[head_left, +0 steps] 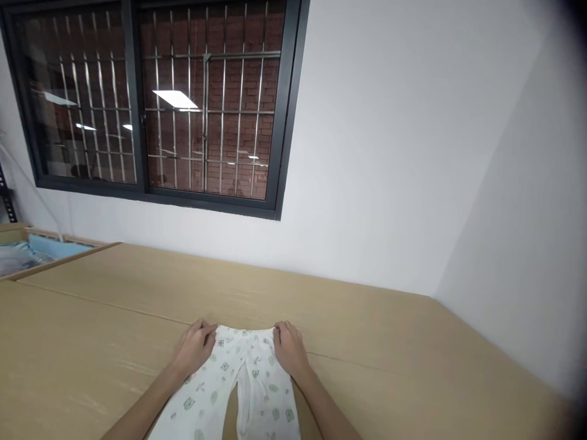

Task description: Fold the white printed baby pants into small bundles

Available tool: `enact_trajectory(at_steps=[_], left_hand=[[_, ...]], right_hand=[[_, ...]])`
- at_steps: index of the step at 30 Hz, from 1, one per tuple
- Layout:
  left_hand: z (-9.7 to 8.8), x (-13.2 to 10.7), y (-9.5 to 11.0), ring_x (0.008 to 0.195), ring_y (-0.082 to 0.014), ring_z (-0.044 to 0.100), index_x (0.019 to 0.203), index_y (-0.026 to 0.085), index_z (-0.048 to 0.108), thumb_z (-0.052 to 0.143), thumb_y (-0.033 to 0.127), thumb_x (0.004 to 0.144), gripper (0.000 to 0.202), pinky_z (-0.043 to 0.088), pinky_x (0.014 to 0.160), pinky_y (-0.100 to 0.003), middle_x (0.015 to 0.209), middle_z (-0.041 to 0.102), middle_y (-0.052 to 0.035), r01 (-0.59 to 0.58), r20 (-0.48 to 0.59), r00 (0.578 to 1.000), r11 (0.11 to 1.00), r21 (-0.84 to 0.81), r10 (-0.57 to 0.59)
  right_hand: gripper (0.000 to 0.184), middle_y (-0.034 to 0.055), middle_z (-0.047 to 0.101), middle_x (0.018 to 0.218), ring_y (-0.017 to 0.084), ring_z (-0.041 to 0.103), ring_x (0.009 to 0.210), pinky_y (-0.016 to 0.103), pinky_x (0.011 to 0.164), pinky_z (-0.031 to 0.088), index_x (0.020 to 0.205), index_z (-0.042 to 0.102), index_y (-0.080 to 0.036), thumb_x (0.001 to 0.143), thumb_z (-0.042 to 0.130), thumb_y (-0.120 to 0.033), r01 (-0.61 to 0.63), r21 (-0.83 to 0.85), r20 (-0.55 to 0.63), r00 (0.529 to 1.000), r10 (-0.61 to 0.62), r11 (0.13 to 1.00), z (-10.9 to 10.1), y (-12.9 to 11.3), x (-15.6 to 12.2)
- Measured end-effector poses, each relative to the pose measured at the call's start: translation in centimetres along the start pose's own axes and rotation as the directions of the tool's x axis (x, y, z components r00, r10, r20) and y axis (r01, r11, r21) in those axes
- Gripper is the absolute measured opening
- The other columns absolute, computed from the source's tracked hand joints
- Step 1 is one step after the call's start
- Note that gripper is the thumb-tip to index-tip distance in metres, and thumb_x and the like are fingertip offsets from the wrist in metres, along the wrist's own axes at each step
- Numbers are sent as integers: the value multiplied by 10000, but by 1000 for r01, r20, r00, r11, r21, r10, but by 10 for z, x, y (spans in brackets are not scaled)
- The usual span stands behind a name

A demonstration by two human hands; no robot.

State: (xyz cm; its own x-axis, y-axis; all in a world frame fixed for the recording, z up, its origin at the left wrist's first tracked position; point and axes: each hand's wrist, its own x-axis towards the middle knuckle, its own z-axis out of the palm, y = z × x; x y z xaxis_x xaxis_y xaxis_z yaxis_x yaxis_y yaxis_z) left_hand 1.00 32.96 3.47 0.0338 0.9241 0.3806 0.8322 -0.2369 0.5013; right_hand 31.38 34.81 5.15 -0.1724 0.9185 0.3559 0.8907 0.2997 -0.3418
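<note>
Far to the left, at the edge of the worktop (pixel 92 342), sits a low brown box (pixel 55 255) with some blue cloth (pixel 50 247) inside it. Above the box is a big dark window (pixel 156 104) with metal bars, and red bricks show behind the glass.

The worktop is light wood and wide. Near the bottom of the view, the left hand (pixel 195 348) lies on the left top corner of a pair of little pants (pixel 257 391). Its fingers are bent and touch the top edge of the pants. I cannot tell if it pinches the cloth or only presses on it.

The pants lie flat on the worktop, right between the two arms. They are white with small green pictures on them (too small to make out). The top edge points away from the person, and the two legs spread apart and run down out of the view.

The right hand (pixel 290 349) lies on the right top corner of the pants, fingers bent the same way. Here too I cannot tell if it grips the cloth.

To the right stands a plain white wall (pixel 413 153).
</note>
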Motion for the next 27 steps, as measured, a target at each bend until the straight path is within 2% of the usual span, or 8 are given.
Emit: enact_trajectory(at_steps=[8,16,23,27], left_hand=[[-8,-3,3,1037,-252,603,1265,223,679,438,322,957,404,453,966,-400,998,635,-84,-38,79,996,998,46,35],[-13,-3,4,1054,-242,597,1304,198,648,408,301,977,418,449,979,-388,1019,638,-91,-57,105,993,995,85,48],[-15,-6,3,1038,-240,624,1253,187,666,430,302,966,388,472,968,-384,1014,659,-88,-71,75,995,995,66,66],[-26,-4,18,1058,-283,621,1181,174,640,382,309,959,366,462,995,-456,1025,669,-112,-80,-13,997,994,70,81]], right_hand=[[320,115,681,1101,255,609,1080,361,912,391,1089,656,-203,1059,337,-219,5,-31,18,1000,-4,1000,-3,-4,-1],[289,113,678,1104,250,597,1090,352,915,375,1111,649,-194,1054,366,-199,32,-17,7,999,-32,999,-4,-7,-4],[292,107,671,1120,237,593,1074,346,907,376,1118,652,-191,1057,367,-187,34,-5,-3,999,-34,999,-5,-8,-7],[260,107,654,1122,243,590,1051,345,897,378,1084,665,-196,1037,410,-174,26,8,-34,999,-25,1000,-4,-8,-7]])
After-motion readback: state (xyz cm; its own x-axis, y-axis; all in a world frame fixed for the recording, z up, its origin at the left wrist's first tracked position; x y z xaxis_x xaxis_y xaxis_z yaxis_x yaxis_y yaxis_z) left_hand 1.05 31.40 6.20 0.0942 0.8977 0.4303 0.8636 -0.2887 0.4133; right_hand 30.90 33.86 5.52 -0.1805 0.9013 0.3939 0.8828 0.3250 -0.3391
